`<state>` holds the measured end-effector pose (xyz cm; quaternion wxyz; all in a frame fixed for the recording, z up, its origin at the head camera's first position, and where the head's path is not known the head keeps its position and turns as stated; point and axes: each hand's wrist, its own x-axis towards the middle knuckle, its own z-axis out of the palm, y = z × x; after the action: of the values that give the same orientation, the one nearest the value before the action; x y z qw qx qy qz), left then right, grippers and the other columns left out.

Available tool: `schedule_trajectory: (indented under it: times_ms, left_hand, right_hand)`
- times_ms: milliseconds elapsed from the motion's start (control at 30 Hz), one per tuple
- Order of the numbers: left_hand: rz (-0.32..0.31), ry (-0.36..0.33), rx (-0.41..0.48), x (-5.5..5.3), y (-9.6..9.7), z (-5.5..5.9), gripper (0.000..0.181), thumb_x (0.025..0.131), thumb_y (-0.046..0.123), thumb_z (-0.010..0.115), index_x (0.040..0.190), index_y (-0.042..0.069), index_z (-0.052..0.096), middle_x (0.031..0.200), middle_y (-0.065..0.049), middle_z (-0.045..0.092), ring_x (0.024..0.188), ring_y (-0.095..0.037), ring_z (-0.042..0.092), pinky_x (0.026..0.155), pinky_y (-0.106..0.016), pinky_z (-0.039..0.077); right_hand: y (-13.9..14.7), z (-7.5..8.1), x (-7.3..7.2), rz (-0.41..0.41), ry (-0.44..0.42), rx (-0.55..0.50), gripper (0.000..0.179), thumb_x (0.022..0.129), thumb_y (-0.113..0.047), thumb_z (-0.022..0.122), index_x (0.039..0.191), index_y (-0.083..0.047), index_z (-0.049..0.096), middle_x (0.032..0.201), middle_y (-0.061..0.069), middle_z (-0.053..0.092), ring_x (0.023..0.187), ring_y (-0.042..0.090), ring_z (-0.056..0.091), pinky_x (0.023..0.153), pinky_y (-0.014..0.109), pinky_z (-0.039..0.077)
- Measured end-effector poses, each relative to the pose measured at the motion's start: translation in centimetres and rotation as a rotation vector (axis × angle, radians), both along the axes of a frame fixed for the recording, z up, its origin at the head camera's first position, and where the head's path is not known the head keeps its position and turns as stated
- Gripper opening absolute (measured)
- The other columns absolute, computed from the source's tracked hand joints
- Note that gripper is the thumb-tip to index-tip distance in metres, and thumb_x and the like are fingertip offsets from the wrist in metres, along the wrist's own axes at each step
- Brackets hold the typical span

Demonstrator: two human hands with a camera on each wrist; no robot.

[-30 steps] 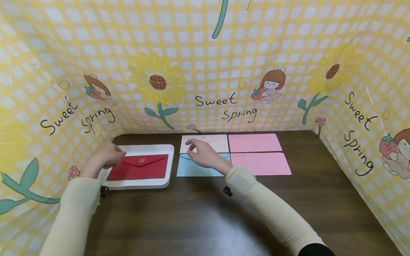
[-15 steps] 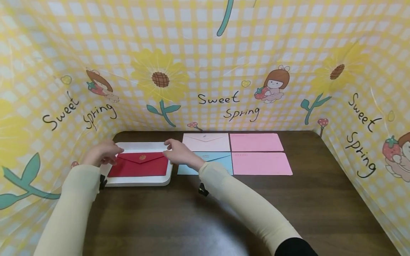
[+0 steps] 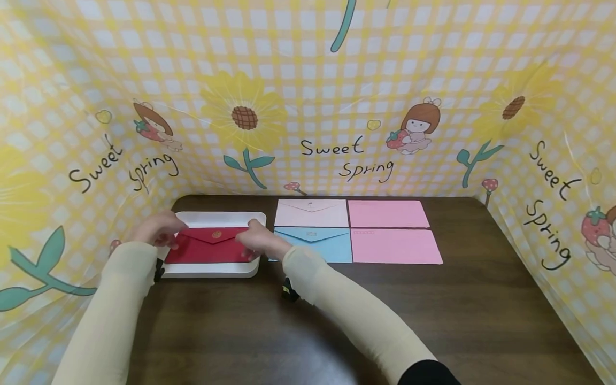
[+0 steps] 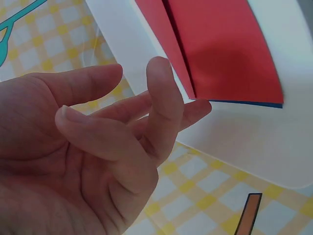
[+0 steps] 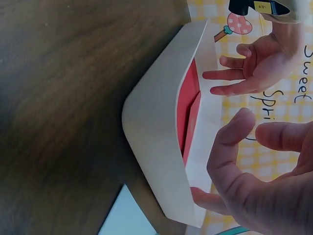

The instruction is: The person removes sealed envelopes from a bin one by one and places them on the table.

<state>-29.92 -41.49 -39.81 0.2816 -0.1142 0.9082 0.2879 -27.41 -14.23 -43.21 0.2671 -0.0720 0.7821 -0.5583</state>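
Note:
A red envelope (image 3: 207, 250) with a gold emblem on its flap lies in a white tray (image 3: 212, 271) at the left of the table. In the left wrist view a blue edge (image 4: 266, 104) shows beneath the envelope. My left hand (image 3: 158, 227) is at the envelope's left end, fingers loosely bent and holding nothing; one fingertip overlaps its corner in the left wrist view. My right hand (image 3: 262, 238) hangs over the envelope's right end with thumb and fingers apart. In the right wrist view one of its fingers (image 5: 210, 200) reaches inside the tray's wall.
Right of the tray lie a pale pink envelope (image 3: 312, 216), a light blue envelope (image 3: 315, 248) and two pink ones, the rear (image 3: 389, 214) and the front (image 3: 397, 247). Behind the dark wooden table (image 3: 337, 321) hangs a yellow checked cloth (image 3: 317, 96).
My right hand has moved left from above the pale pink and blue envelopes to the red envelope's right end. The left hand has stayed at the tray's left end.

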Motion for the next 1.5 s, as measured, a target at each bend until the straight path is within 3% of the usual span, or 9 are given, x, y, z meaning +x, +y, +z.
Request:
schedule_trajectory:
  times_ms: [167, 333, 600, 800, 1000, 1167, 1333, 1500]
  left_hand:
    - [0.022, -0.045, 0.003, -0.2, -0.1, -0.7, 0.027, 0.105, 0.017, 0.051, 0.105, -0.010, 0.050, 0.062, -0.004, 0.056, 0.053, -0.011, 0.056, 0.055, -0.021, 0.044]
    - [0.045, -0.055, -0.002, -0.2, -0.2, -1.2, 0.029, 0.104, 0.016, 0.051, 0.108, -0.013, 0.048, 0.063, -0.004, 0.054, 0.052, -0.011, 0.055, 0.055, -0.021, 0.044]
    - [0.064, -0.032, -0.020, -0.6, -0.4, -1.3, 0.040, 0.102, 0.015, 0.051, 0.121, -0.019, 0.043, 0.068, -0.007, 0.053, 0.053, -0.012, 0.055, 0.055, -0.021, 0.046]
    - [0.078, -0.029, -0.035, -0.6, -0.6, -1.3, 0.039, 0.102, 0.015, 0.051, 0.121, -0.019, 0.044, 0.072, -0.009, 0.052, 0.055, -0.013, 0.059, 0.057, -0.022, 0.047]
    - [0.095, -0.025, -0.021, -0.2, -0.6, -1.5, 0.034, 0.101, 0.013, 0.052, 0.117, -0.017, 0.047, 0.074, -0.010, 0.054, 0.056, -0.014, 0.060, 0.057, -0.021, 0.047]
    - [0.098, -0.016, -0.018, -0.3, -0.5, -1.3, 0.035, 0.100, 0.012, 0.052, 0.117, -0.018, 0.046, 0.072, -0.009, 0.053, 0.055, -0.014, 0.060, 0.056, -0.021, 0.047]
    - [0.082, -0.007, -0.014, -0.5, -0.4, -1.0, 0.037, 0.100, 0.012, 0.051, 0.119, -0.020, 0.044, 0.070, -0.008, 0.054, 0.052, -0.012, 0.056, 0.055, -0.020, 0.046]
    - [0.050, -0.018, -0.019, -0.3, -0.9, -1.5, 0.038, 0.100, 0.013, 0.052, 0.118, -0.020, 0.046, 0.067, -0.007, 0.059, 0.051, -0.010, 0.054, 0.054, -0.020, 0.044]
  right_hand:
    - [-0.3, -0.9, 0.3, 0.004, -0.064, -0.018, 0.038, 0.103, -0.011, 0.063, 0.131, 0.002, 0.041, 0.105, 0.014, 0.057, 0.057, 0.021, 0.059, 0.070, 0.039, 0.060]
    - [-0.7, -1.5, 0.6, 0.029, -0.035, 0.001, 0.038, 0.101, -0.008, 0.062, 0.129, 0.002, 0.040, 0.100, 0.015, 0.058, 0.056, 0.020, 0.058, 0.061, 0.034, 0.058]
    - [-1.2, -1.4, 0.7, 0.021, -0.075, 0.003, 0.024, 0.099, -0.010, 0.066, 0.114, -0.003, 0.049, 0.112, 0.023, 0.064, 0.059, 0.023, 0.062, 0.078, 0.044, 0.062]
    - [-1.2, -1.5, 0.7, 0.000, -0.095, 0.022, 0.028, 0.099, -0.011, 0.067, 0.117, -0.004, 0.047, 0.108, 0.021, 0.063, 0.062, 0.025, 0.061, 0.083, 0.047, 0.061]
    - [-1.3, -1.9, 0.5, -0.013, -0.095, 0.032, 0.030, 0.099, -0.012, 0.068, 0.119, -0.003, 0.047, 0.103, 0.017, 0.061, 0.061, 0.023, 0.059, 0.078, 0.044, 0.062]
    - [-1.3, -1.8, 0.3, -0.026, -0.080, 0.001, 0.026, 0.099, -0.011, 0.067, 0.117, -0.002, 0.050, 0.107, 0.019, 0.063, 0.059, 0.022, 0.059, 0.076, 0.043, 0.062]
    - [-1.0, -1.7, 0.1, -0.038, -0.063, -0.026, 0.023, 0.100, -0.011, 0.066, 0.116, -0.002, 0.053, 0.111, 0.021, 0.064, 0.058, 0.022, 0.059, 0.071, 0.040, 0.061]
    - [-0.8, -1.8, 0.3, -0.038, -0.070, -0.041, 0.020, 0.101, -0.009, 0.065, 0.116, 0.000, 0.056, 0.112, 0.021, 0.065, 0.056, 0.021, 0.057, 0.065, 0.037, 0.060]
